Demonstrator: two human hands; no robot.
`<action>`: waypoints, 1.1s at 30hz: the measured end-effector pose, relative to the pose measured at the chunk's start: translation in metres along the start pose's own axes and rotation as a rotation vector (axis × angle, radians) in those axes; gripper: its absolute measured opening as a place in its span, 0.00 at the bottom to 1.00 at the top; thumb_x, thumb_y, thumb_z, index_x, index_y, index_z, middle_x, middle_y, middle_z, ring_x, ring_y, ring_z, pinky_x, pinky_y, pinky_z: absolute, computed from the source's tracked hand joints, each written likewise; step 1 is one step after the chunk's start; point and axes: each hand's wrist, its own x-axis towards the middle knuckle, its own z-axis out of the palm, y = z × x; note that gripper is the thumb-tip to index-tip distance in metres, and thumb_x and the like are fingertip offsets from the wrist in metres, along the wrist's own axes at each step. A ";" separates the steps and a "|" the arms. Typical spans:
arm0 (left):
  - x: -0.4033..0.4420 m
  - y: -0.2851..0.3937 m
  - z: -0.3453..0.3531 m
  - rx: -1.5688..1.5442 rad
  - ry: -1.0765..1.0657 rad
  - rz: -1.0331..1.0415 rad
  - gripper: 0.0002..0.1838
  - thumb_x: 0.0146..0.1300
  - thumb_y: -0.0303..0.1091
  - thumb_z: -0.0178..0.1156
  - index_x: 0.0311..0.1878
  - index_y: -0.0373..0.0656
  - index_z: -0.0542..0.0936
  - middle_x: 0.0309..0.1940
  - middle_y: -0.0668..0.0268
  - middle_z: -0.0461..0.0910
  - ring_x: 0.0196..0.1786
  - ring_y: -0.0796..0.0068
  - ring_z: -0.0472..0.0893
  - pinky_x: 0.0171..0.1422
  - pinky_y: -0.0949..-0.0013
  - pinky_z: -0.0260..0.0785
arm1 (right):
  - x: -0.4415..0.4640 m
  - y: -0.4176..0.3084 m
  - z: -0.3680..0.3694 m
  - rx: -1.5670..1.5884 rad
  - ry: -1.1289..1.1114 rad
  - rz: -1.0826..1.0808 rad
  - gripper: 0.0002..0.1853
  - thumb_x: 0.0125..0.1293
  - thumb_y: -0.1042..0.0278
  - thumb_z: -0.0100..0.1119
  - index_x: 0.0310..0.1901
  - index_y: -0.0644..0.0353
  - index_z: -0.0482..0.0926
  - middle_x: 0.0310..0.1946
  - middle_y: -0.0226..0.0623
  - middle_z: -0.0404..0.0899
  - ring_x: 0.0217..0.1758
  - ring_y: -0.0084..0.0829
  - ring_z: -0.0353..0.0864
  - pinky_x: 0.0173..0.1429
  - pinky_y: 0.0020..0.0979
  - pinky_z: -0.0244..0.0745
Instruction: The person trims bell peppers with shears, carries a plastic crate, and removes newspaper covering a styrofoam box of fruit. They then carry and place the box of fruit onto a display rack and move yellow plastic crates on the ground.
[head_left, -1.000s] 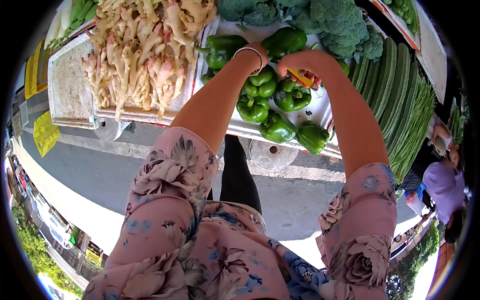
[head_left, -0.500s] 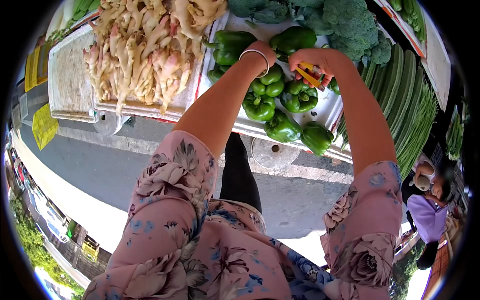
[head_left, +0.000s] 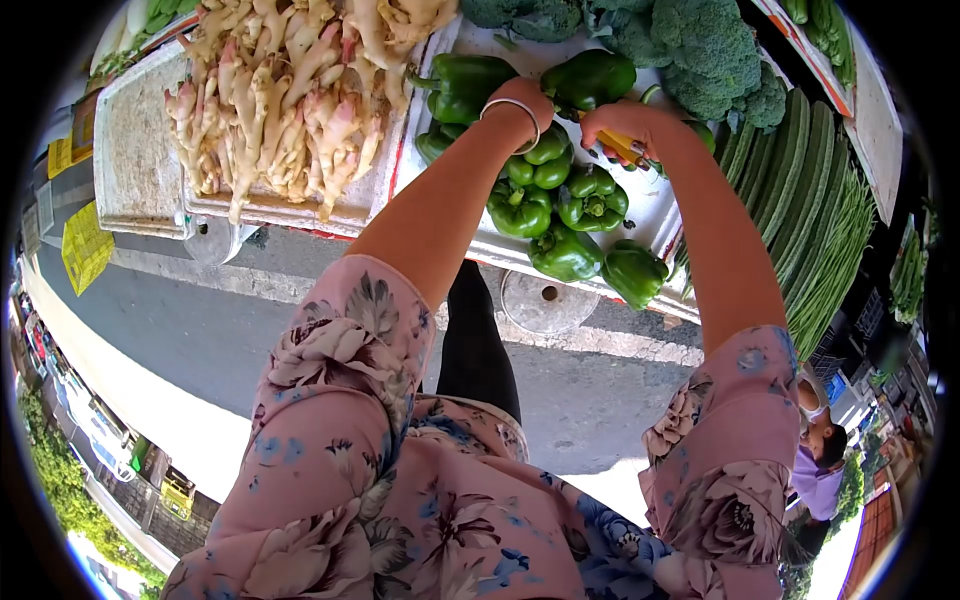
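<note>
My left hand (head_left: pixel 524 100), with a bangle at its wrist, is curled against a large green bell pepper (head_left: pixel 590 80) at the top of the tray. Its fingers are mostly hidden behind the back of the hand. Just to the right, my right hand (head_left: pixel 645 128) is wrapped round yellow-handled clippers (head_left: pixel 622 147), whose blades I cannot make out. Another green pepper (head_left: pixel 470 88) lies left of my left hand. Below both hands sit several more bell peppers (head_left: pixel 592 200) on the white foam tray (head_left: pixel 655 210).
Ginger (head_left: pixel 290 110) is heaped on a tray to the left. Broccoli (head_left: pixel 705 60) lies at the upper right, beside long ridged gourds (head_left: pixel 790 180) and long beans (head_left: pixel 850 250). A round stool top (head_left: pixel 545 300) shows below the stall edge. A person in purple (head_left: pixel 818 485) is at far right.
The clippers' yellow handles, spread apart before, now look closer together and are more covered by my right hand. My left hand stays almost in place. The person at far right has shifted in view.
</note>
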 end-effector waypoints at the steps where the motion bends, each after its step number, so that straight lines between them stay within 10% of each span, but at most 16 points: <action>1: 0.007 -0.005 0.007 0.067 0.019 0.062 0.14 0.51 0.35 0.45 0.33 0.38 0.77 0.35 0.52 0.75 0.40 0.58 0.74 0.44 0.63 0.67 | 0.003 0.004 0.003 0.025 0.065 -0.064 0.13 0.36 0.60 0.55 0.23 0.60 0.72 0.13 0.34 0.66 0.13 0.26 0.63 0.17 0.28 0.57; 6: -0.036 -0.008 -0.015 -0.208 0.195 0.016 0.11 0.51 0.36 0.49 0.32 0.38 0.75 0.21 0.59 0.74 0.24 0.63 0.74 0.28 0.67 0.65 | -0.038 0.009 0.015 0.188 0.099 -0.119 0.12 0.38 0.61 0.57 0.19 0.61 0.73 0.10 0.33 0.67 0.09 0.25 0.64 0.12 0.24 0.58; 8: -0.085 -0.011 -0.048 -1.254 -0.129 -0.118 0.10 0.54 0.34 0.47 0.35 0.39 0.74 0.13 0.69 0.65 0.14 0.77 0.64 0.15 0.75 0.53 | -0.061 0.020 0.021 0.220 -0.001 -0.144 0.16 0.45 0.56 0.52 0.29 0.60 0.76 0.13 0.32 0.69 0.12 0.24 0.67 0.15 0.22 0.61; 12: -0.114 -0.079 -0.064 -1.676 0.178 -0.265 0.10 0.56 0.33 0.47 0.37 0.39 0.70 0.12 0.74 0.58 0.12 0.85 0.54 0.12 0.81 0.42 | -0.097 0.018 0.061 0.726 -0.144 -0.362 0.21 0.47 0.55 0.48 0.35 0.65 0.74 0.18 0.33 0.71 0.18 0.25 0.70 0.22 0.24 0.64; 19: -0.079 -0.104 -0.092 -1.297 0.300 -0.325 0.10 0.54 0.37 0.49 0.33 0.41 0.72 0.14 0.72 0.65 0.12 0.81 0.59 0.12 0.78 0.48 | -0.045 -0.060 0.141 0.758 -0.375 -0.338 0.21 0.51 0.52 0.44 0.39 0.60 0.72 0.28 0.34 0.74 0.30 0.28 0.73 0.37 0.30 0.68; 21: -0.062 -0.121 -0.101 -0.777 0.422 -0.221 0.13 0.52 0.39 0.51 0.32 0.38 0.72 0.16 0.68 0.70 0.14 0.79 0.66 0.16 0.75 0.56 | -0.021 -0.090 0.155 0.788 -0.357 -0.302 0.21 0.50 0.52 0.44 0.39 0.59 0.72 0.29 0.35 0.74 0.31 0.29 0.73 0.40 0.32 0.66; 30: -0.024 -0.156 -0.088 -0.172 0.402 0.309 0.14 0.52 0.40 0.48 0.34 0.38 0.72 0.15 0.65 0.71 0.19 0.75 0.71 0.25 0.72 0.63 | 0.014 -0.122 0.169 0.996 -0.312 -0.272 0.20 0.48 0.51 0.44 0.35 0.59 0.71 0.34 0.41 0.73 0.36 0.34 0.71 0.50 0.42 0.57; 33: -0.022 -0.152 -0.088 -0.312 0.265 0.064 0.12 0.54 0.39 0.47 0.35 0.41 0.72 0.17 0.63 0.71 0.23 0.70 0.73 0.27 0.70 0.64 | 0.017 -0.125 0.168 1.012 -0.323 -0.304 0.18 0.47 0.52 0.45 0.34 0.59 0.71 0.33 0.40 0.73 0.36 0.35 0.71 0.49 0.41 0.59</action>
